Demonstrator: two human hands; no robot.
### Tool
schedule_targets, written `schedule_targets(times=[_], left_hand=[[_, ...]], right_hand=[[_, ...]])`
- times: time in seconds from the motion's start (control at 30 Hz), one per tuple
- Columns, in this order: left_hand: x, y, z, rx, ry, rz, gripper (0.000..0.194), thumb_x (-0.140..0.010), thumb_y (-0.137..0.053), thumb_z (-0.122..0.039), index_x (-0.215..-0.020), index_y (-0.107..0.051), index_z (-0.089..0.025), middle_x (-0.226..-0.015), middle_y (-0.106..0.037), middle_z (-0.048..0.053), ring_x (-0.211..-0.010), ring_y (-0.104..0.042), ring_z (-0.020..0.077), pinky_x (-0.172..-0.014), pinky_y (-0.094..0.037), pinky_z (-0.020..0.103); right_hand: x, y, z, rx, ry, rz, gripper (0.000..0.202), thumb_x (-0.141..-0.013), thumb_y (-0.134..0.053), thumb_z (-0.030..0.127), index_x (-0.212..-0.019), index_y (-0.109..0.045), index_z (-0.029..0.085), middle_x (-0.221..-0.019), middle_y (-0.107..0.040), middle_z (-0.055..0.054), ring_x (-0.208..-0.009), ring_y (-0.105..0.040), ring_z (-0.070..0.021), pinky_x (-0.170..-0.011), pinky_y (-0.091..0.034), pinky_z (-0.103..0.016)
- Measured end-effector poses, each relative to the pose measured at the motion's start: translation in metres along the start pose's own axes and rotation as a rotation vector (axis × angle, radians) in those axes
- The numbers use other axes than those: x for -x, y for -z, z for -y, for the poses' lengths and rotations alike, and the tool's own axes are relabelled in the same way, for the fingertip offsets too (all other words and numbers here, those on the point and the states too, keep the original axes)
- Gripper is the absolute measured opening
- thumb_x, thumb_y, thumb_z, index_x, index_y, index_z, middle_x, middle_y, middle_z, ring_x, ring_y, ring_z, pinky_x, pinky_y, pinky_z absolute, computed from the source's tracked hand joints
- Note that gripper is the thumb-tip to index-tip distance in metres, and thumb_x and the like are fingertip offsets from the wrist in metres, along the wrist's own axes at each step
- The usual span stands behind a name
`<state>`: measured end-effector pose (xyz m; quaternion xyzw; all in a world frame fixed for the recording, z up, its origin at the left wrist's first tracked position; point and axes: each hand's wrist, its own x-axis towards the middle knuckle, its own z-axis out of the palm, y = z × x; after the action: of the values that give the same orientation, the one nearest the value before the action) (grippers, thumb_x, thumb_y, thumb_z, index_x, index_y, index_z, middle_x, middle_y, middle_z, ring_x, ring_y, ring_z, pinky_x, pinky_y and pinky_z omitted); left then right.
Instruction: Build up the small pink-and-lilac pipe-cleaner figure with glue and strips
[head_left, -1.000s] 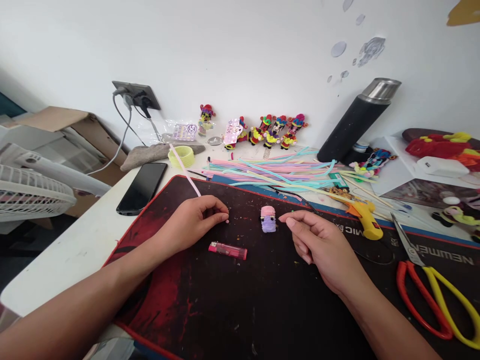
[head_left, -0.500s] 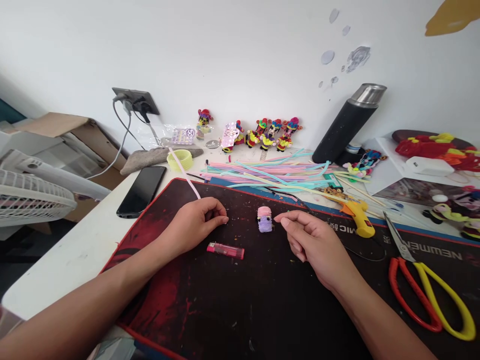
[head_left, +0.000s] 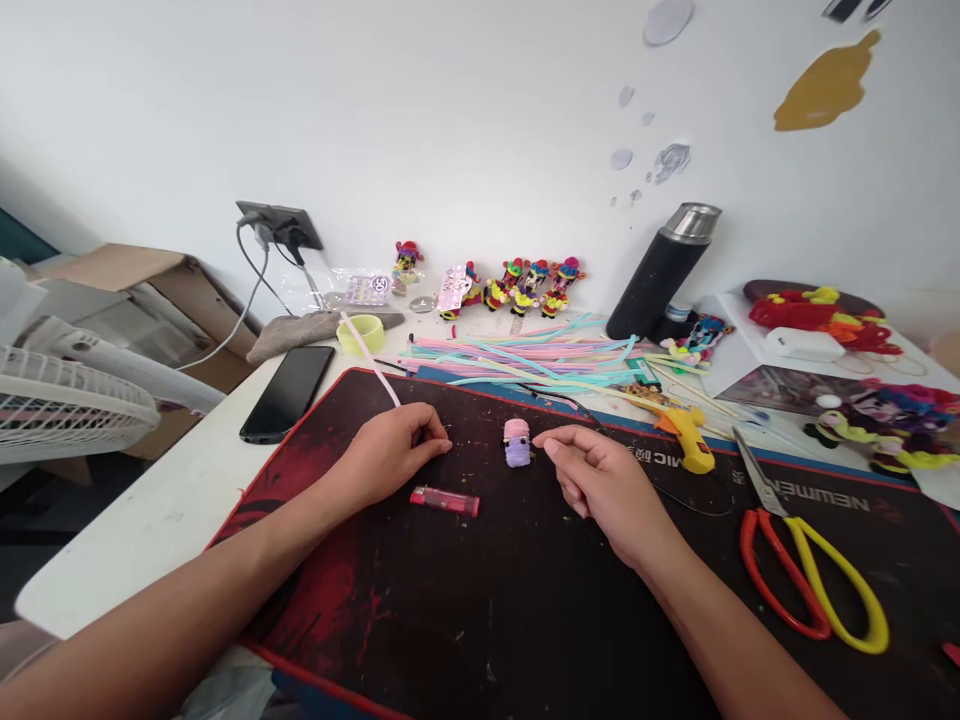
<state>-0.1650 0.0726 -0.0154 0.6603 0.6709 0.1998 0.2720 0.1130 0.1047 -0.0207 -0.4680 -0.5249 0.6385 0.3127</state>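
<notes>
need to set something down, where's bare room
Mat: near middle, flecks aside, this side of the lighter, between left arm and right arm. Table: strip bordered by phone, mat and left arm. Crowded: the back, with fuzzy sticks, dolls and bottle.

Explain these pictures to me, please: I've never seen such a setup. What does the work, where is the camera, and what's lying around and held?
There is no robot: a person works bare-handed. One head-worn camera takes every picture, looking forward and down.

On the dark desk mat, a fuzzy pink-and-purple piece sits between the hands, with a red lighter nearer the person. Scissors and a yellow glue gun lie rightward. Pastel pipe cleaners lie toward the wall.

The left hand appears to hold a pale pink pipe cleaner. The right hand is close beside the fuzzy piece; whether it touches it, I can't tell.
</notes>
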Motion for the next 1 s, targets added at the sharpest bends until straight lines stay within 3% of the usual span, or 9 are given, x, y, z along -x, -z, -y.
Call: schedule_targets(times=[0.57, 0.83, 1.0], left_hand=[[-0.001, 0.007, 0.008, 0.161, -0.064, 0.052, 0.035, -0.092, -0.055, -0.052, -0.089, -0.073, -0.022, -0.094, -0.076, 0.004, -0.09, -0.068, 0.025, -0.083, -0.047, 0.033], [0.0, 0.008, 0.012, 0.136, -0.063, 0.088, 0.031, -0.086, -0.064, -0.049, -0.098, -0.073, -0.022, -0.091, -0.071, 0.003, -0.081, -0.06, 0.0222, -0.072, -0.044, 0.031], [0.001, 0.003, 0.008, 0.075, -0.115, 0.067, 0.023, -0.086, -0.062, -0.044, -0.089, -0.07, -0.022, -0.091, -0.068, 0.004, -0.082, -0.06, 0.0221, -0.074, -0.044, 0.031]], right_hand=[[-0.001, -0.001, 0.002, -0.027, 0.036, 0.004, 0.039, -0.086, -0.069, 0.052, -0.099, -0.07, 0.015, -0.052, -0.046, 0.009, -0.041, -0.036, -0.0076, -0.042, -0.025, -0.023], [-0.001, -0.002, 0.003, -0.047, 0.035, 0.009, 0.038, -0.082, -0.07, 0.053, -0.094, -0.07, 0.016, -0.05, -0.044, 0.01, -0.041, -0.034, -0.0076, -0.041, -0.027, -0.023], [-0.002, -0.002, 0.001, -0.032, 0.056, 0.015, 0.037, -0.084, -0.069, 0.051, -0.094, -0.07, 0.016, -0.051, -0.045, 0.01, -0.041, -0.035, -0.0074, -0.041, -0.026, -0.023]])
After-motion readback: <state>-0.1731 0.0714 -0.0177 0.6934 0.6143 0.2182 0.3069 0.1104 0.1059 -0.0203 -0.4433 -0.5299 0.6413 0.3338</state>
